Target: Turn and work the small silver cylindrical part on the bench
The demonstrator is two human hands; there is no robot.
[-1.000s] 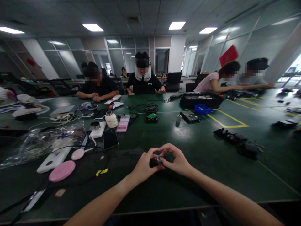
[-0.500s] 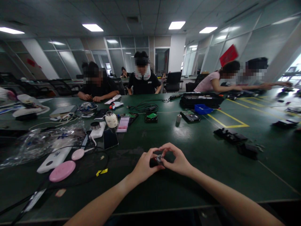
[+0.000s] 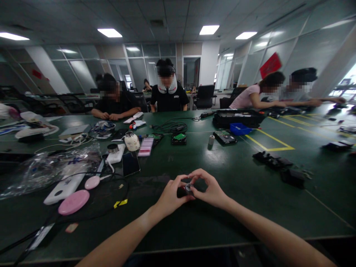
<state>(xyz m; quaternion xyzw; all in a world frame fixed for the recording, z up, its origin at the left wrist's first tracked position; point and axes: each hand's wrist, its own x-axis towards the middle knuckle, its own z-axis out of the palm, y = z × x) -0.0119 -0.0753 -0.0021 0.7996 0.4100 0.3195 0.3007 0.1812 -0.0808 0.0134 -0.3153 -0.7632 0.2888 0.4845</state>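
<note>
Both my hands meet over the dark green table (image 3: 222, 174), pinched together on a small round metal part (image 3: 188, 186). My left hand (image 3: 171, 196) grips it from the left with thumb and curled fingers. My right hand (image 3: 209, 189) holds it from the right, its fingers arched over the top. Most of the part is hidden between my fingertips, so only a shiny silver face shows. It hovers just above the table surface, near the front edge.
To the left lie a pink disc (image 3: 73, 202), a white device (image 3: 62, 187), a phone (image 3: 130, 163), cables and a plastic bag (image 3: 44, 167). Black parts (image 3: 271, 160) lie to the right. A blue bin (image 3: 240, 129) and circuit boards (image 3: 178, 138) are farther back. Several people sit across the table.
My hands and the metal part have stayed in place. The person in black opposite has drawn their hands off the table and shifted slightly.
</note>
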